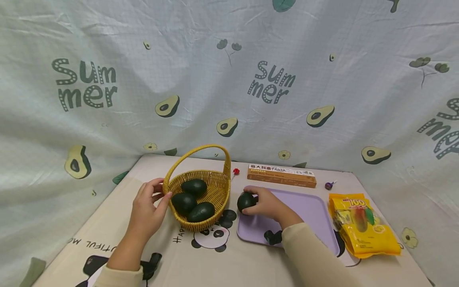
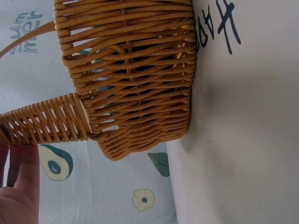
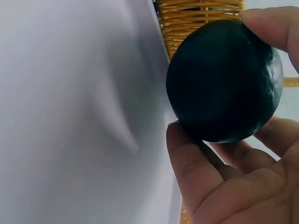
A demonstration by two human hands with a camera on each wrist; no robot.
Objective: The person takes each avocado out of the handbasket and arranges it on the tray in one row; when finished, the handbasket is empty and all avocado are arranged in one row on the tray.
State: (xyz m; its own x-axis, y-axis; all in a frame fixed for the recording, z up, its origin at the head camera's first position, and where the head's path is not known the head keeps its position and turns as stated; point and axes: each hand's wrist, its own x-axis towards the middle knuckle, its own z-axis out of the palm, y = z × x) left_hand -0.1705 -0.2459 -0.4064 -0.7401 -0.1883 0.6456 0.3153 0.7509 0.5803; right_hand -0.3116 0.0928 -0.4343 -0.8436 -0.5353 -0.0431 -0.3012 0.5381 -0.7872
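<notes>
A yellow wicker basket [image 1: 221, 191] stands on the left of the table, with several dark green avocados [image 1: 201, 212] inside. My left hand [image 1: 145, 211] grips the lower left part of its arched handle [image 1: 196, 150]; in the left wrist view the fingertips meet the handle's woven side [image 2: 46, 122]. Over the left edge of a lilac tray [image 1: 305, 203], my right hand [image 1: 267, 205] holds another dark avocado [image 1: 246, 201]. Close up in the right wrist view, thumb and fingers stand on opposite sides of that avocado [image 3: 222, 81], with the tray surface [image 3: 60, 112] beside it.
Behind the tray lies a pasta box [image 1: 281, 176]. A yellow snack bag [image 1: 362, 227] is right of the tray, with a purple-wrapped lollipop [image 1: 328, 185] behind it. A red lollipop [image 1: 236, 172] lies behind the basket. A printed curtain [image 1: 201, 79] closes off the back.
</notes>
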